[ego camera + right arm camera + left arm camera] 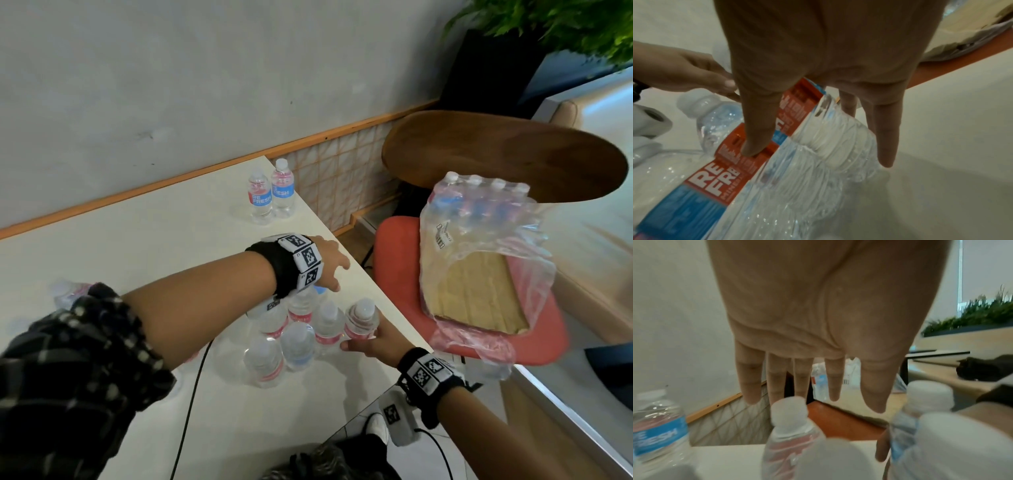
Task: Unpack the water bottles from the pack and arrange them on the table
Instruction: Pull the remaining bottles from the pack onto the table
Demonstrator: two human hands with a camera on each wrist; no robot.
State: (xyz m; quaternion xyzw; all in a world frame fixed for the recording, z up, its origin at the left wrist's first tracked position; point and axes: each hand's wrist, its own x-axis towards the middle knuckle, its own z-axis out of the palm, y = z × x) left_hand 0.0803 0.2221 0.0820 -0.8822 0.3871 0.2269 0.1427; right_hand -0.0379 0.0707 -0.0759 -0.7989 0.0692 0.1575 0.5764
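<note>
Several clear water bottles with red and blue labels stand bunched near the white table's right edge. My right hand grips the rightmost bottle low on its body. In the right wrist view, the thumb presses its label and the fingers lie on the far side of that bottle. My left hand hovers over the bunch with fingers straight, holding nothing. The torn plastic pack lies on a red chair, one row of bottles left inside.
Two more bottles stand at the table's far corner, and one lies behind my left sleeve. A black cable crosses the table. A round wooden top sits behind the chair. A dark planter stands by the wall.
</note>
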